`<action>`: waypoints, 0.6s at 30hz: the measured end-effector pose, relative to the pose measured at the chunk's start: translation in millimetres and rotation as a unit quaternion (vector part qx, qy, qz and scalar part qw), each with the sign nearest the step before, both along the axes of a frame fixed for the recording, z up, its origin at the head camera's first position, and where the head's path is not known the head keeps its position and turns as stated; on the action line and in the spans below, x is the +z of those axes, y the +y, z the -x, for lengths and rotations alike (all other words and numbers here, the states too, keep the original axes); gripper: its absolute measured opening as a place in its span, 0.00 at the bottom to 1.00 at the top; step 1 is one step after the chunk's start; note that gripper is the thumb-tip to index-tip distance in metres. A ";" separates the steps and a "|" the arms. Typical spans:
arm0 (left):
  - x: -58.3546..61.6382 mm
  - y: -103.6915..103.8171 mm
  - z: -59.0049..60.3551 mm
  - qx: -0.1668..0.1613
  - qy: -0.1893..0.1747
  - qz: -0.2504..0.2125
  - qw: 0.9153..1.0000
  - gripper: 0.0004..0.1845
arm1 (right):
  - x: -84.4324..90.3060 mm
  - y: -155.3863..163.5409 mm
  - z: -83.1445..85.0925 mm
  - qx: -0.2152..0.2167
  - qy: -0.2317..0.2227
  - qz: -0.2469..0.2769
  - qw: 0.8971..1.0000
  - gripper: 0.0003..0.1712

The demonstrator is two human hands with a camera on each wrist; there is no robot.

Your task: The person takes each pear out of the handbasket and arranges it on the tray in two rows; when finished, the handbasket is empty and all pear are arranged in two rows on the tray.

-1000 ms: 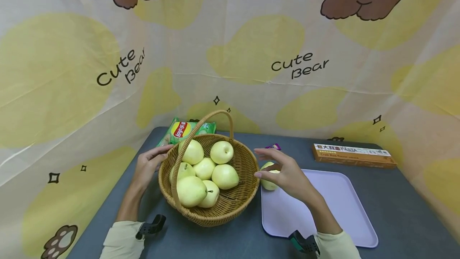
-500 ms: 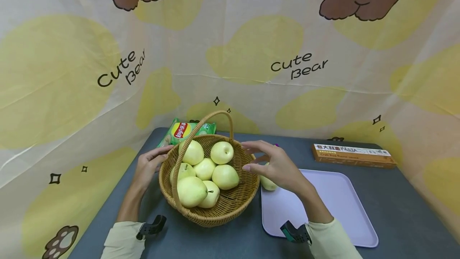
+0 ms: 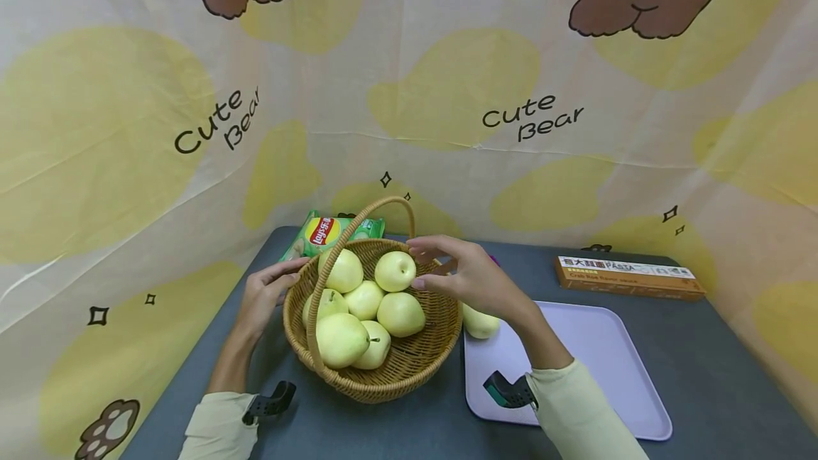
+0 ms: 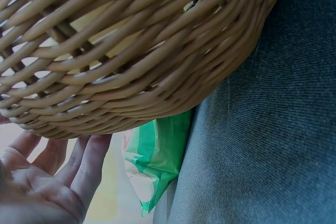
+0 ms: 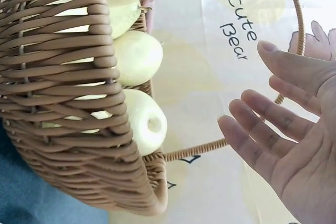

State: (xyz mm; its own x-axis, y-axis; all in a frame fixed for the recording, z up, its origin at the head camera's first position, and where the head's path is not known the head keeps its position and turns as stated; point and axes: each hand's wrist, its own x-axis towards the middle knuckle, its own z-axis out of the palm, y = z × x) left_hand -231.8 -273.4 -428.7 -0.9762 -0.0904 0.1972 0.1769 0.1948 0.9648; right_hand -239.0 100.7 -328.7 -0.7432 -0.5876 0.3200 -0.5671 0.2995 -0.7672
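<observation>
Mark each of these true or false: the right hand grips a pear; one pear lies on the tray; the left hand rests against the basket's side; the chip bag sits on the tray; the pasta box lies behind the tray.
1. The right hand grips a pear. False: its fingers are spread over the basket and hold nothing.
2. One pear lies on the tray. True.
3. The left hand rests against the basket's side. True.
4. The chip bag sits on the tray. False: it lies on the table behind the basket, by the backdrop.
5. The pasta box lies behind the tray. True.
</observation>
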 end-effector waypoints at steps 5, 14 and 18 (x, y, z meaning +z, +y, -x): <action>-1.2 -1.4 1.5 -0.001 0.001 0.003 1.000 0.21 | 3.5 -10.6 5.7 0.009 -0.011 -0.004 1.000 0.31; -1.0 -2.1 2.5 -0.004 0.002 0.003 1.000 0.21 | 4.9 -25.6 17.6 0.008 -0.025 -0.014 1.000 0.30; -0.4 -0.7 1.5 -0.003 0.001 -0.002 1.000 0.21 | 4.4 -29.9 22.2 0.011 -0.029 -0.017 0.999 0.28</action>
